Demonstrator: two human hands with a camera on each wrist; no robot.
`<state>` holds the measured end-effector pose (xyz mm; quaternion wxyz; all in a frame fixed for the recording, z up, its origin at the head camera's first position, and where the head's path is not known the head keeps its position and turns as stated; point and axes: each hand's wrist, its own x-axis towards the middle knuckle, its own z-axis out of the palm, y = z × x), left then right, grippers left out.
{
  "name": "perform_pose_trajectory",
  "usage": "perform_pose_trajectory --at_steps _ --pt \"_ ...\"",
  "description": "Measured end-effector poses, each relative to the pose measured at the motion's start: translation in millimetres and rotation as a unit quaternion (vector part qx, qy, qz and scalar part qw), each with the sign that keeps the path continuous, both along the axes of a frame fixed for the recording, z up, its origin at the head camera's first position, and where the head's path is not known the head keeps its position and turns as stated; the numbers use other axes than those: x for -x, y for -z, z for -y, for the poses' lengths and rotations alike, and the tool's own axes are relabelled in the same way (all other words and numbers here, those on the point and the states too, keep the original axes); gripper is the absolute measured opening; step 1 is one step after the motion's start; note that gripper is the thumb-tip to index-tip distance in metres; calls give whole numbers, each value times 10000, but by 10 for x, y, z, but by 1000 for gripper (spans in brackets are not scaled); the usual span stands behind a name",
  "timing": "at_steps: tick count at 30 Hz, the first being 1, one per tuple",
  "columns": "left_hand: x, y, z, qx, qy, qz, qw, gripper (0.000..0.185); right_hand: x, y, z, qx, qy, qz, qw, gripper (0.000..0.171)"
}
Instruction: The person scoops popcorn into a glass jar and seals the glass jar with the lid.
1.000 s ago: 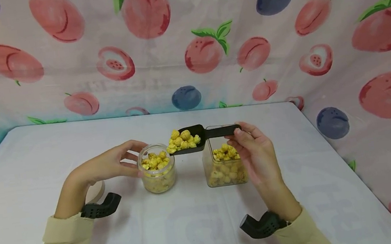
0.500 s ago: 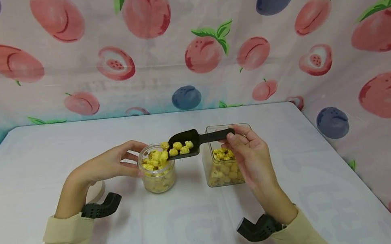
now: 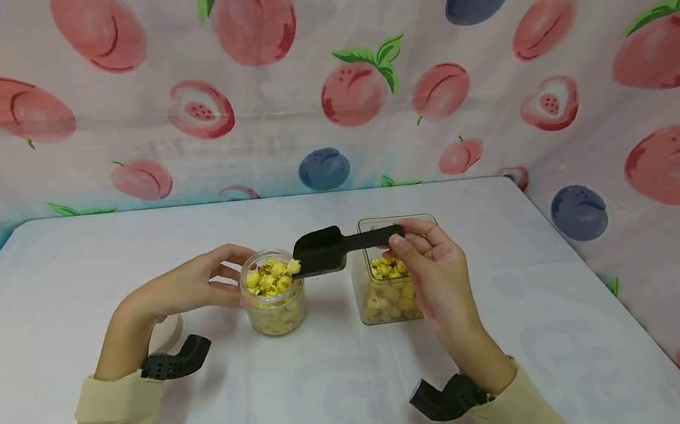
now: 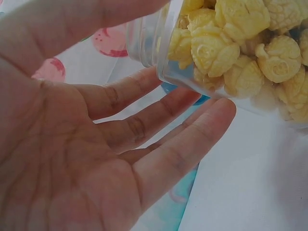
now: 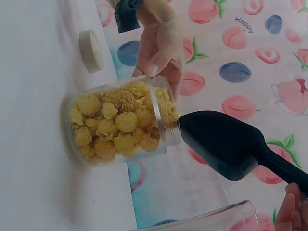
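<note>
the right hand (image 3: 440, 277) pinches the far end of the black scoop (image 3: 325, 249) by its handle, fingers (image 3: 403, 238) clamped around the thin stem. the scoop's long axis runs sideways across the worktop (image 3: 350, 395), handle toward the right fingers and blade pointing away from them, toward the left hand (image 3: 196, 285). the blade is turned over, its dark back facing up, and its tip sits at the rim of the round jar (image 3: 274, 301), just touching the top kernels.

the round jar stands upright between the two hands, heaped with yellow popcorn (image 3: 271, 277) above its mouth. the left fingers (image 3: 227, 254) lie relaxed and spread around the jar's side, thumb and fingertips resting against the glass; in the left wrist view the fingers (image 4: 192, 139) are straight and slightly apart, the jar (image 4: 226, 53) against them. the right wrist view shows the scoop (image 5: 226, 144) empty, its blade just beside the jar's (image 5: 120, 125) open mouth.

under the right fingers stands the square container (image 3: 390, 283), upright, partly filled with popcorn, just beside the round jar but apart from it. a pale round lid (image 5: 91, 50) lies on the worktop beyond the left wrist.

a second ago the scoop was held level and loaded with popcorn above the gap between the two vessels; half a second ago it was tipping with a few kernels left. now it is rolled over and emptied, and the jar's heap is higher. the left hand has not shifted.
</note>
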<state>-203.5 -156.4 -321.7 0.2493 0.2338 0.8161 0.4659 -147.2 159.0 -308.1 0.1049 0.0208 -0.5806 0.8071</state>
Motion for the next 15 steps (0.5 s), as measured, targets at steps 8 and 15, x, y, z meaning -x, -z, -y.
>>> perform_pose_trajectory --at_steps 8,15 --pt "1 -2 6 -11 5 28 10000 65 -84 -54 70 -1251 350 -723 9889 25" --pt "4 -14 2 73 -5 17 10000 64 -89 -107 124 -1519 440 -1273 9792 26"
